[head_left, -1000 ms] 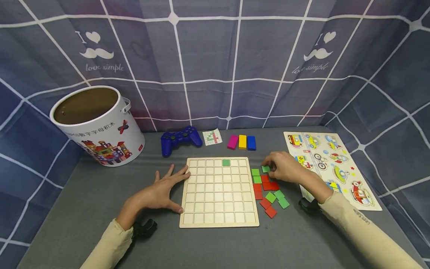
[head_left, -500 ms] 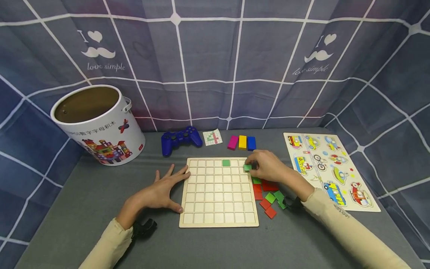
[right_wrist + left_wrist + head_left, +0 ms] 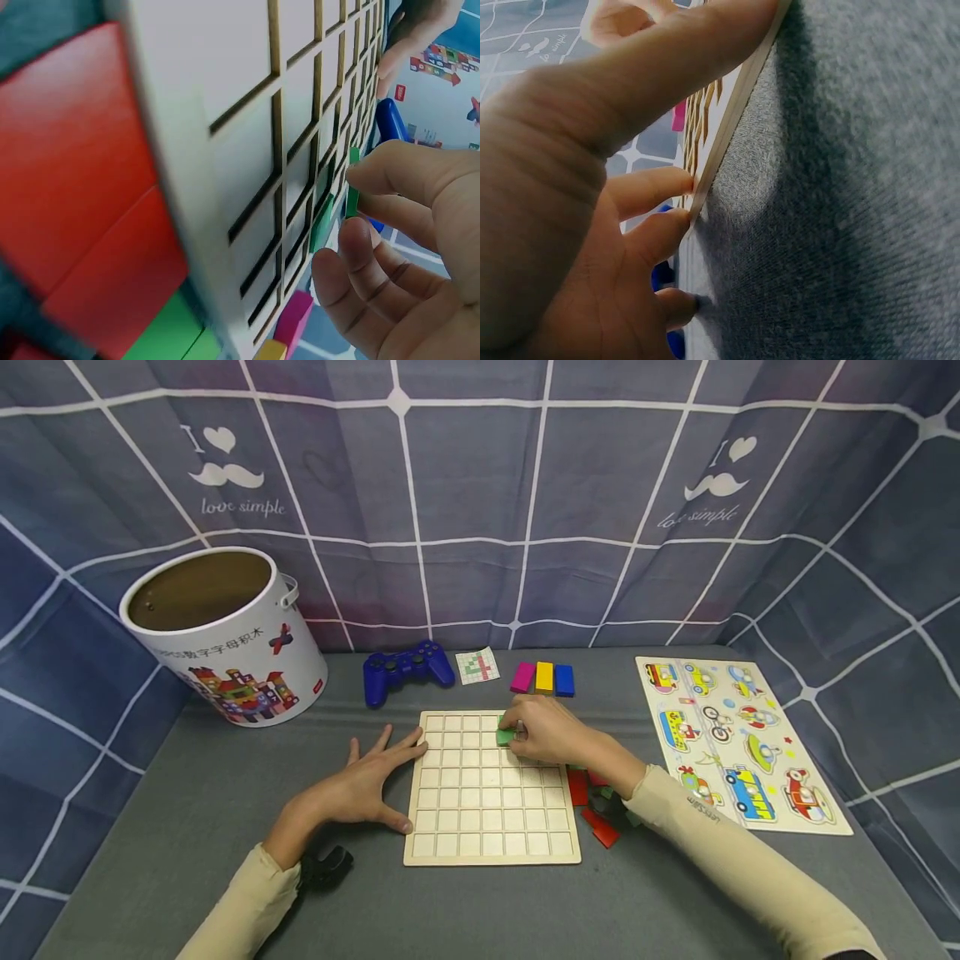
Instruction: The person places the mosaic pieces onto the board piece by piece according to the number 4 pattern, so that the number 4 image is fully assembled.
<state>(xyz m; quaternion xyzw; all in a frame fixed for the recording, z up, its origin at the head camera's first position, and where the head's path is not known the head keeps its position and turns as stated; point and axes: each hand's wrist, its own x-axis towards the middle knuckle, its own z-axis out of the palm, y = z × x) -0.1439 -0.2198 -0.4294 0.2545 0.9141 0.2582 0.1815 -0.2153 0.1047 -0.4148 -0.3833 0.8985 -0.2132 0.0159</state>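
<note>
The fingers of my right hand (image 3: 551,729) pinch one green tile (image 3: 504,737) over the far part of the wooden board (image 3: 487,818), a little right of its middle. My left hand (image 3: 360,785), with fingers spread and grasping nothing, touches the board's left edge, probably so it does not slip. Red tiles (image 3: 577,787) lie just right of the board, I think for easy reaching.

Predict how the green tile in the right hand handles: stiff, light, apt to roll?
The green tile is likely stiff: no bend shows in the pinch of the right hand. Probably light, being small and thin. Unlikely to roll, given its flat face and straight edge.
</note>
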